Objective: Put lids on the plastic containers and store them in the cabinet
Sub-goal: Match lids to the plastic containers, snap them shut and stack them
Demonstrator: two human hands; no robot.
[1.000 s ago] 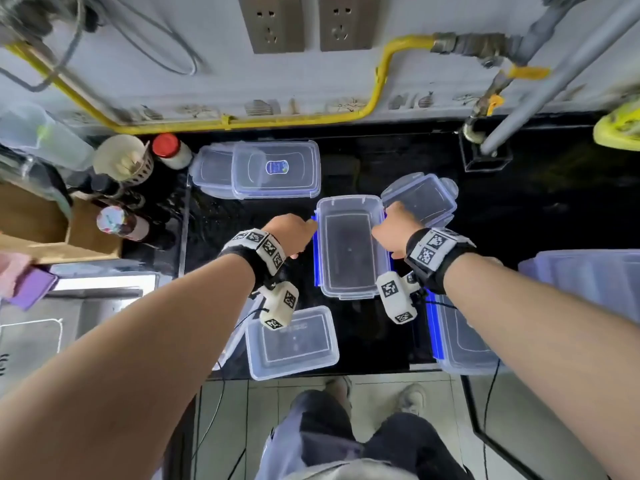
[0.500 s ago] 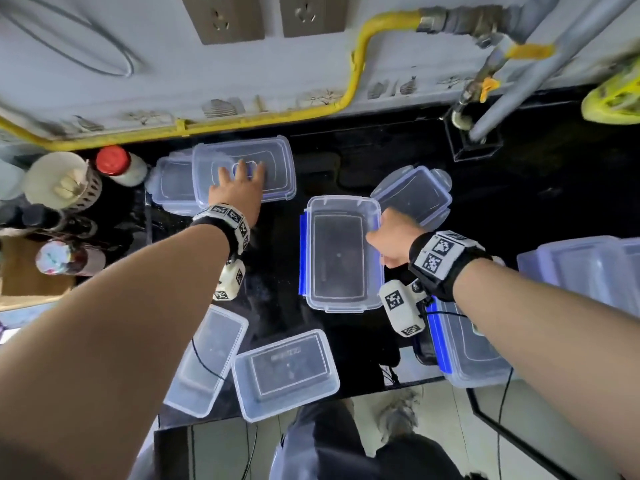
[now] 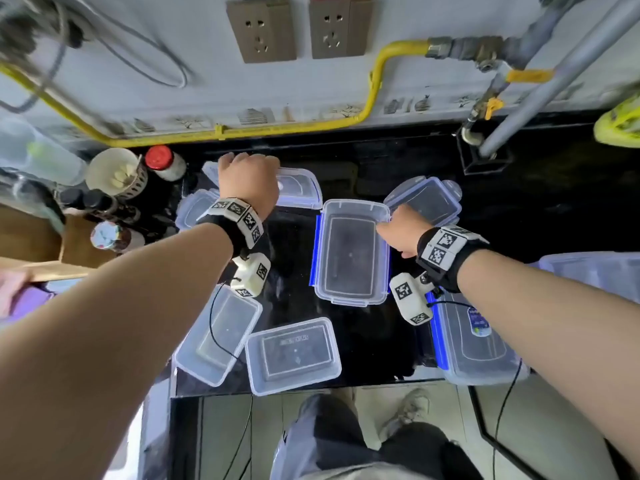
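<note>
An open clear container with blue side clips (image 3: 350, 252) sits in the middle of the black counter (image 3: 291, 258). My right hand (image 3: 398, 233) rests on its right rim, fingers curled against the edge. My left hand (image 3: 250, 181) is closed over a clear lid (image 3: 301, 188) at the back left, lifting its near edge off another container (image 3: 194, 211) beneath. A smaller lid (image 3: 424, 199) lies tilted behind my right hand. Two clear open tubs (image 3: 218, 336) (image 3: 293, 355) sit at the counter's front edge. A lidded blue-clip container (image 3: 474, 344) lies under my right forearm.
Bottles and a cup of utensils (image 3: 114, 174) crowd the back left beside a wooden box (image 3: 31, 237). A yellow pipe (image 3: 221, 133) runs along the wall under two sockets (image 3: 266, 29). More clear containers (image 3: 599, 271) stack at the far right. The floor and my shoes (image 3: 405, 410) show below.
My left hand went from the middle container's left side to the lid at the back left and closed on it. My right hand stayed on the middle container's right rim.
</note>
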